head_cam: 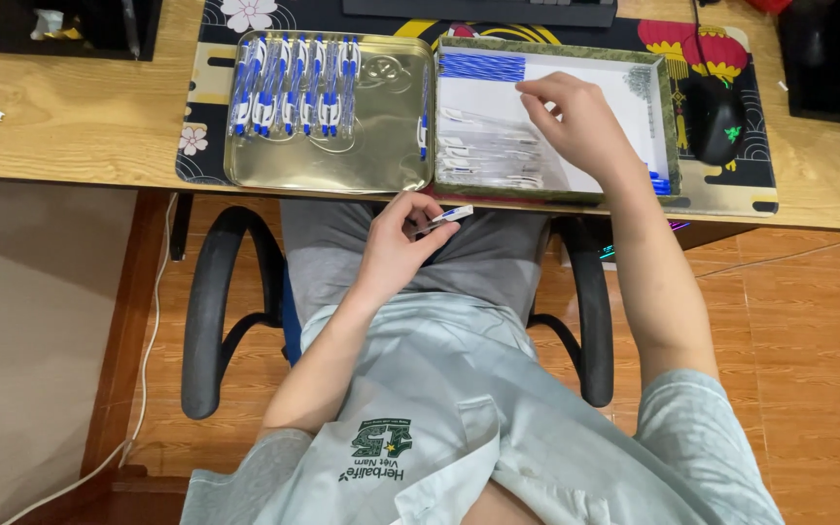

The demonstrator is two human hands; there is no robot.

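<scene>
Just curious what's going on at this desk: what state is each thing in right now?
Left hand: pinching a small blue-white piece over the lap.
Right hand: reaching into the box, fingertips on its contents.
Box: open, partly filled.
Tin: open, row of blue-white pieces along its top.
Mouse: lying untouched.

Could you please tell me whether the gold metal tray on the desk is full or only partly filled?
Partly filled: the gold metal tray holds a row of blue-and-white items along its far left side, while its shiny bottom shows bare elsewhere.
</scene>
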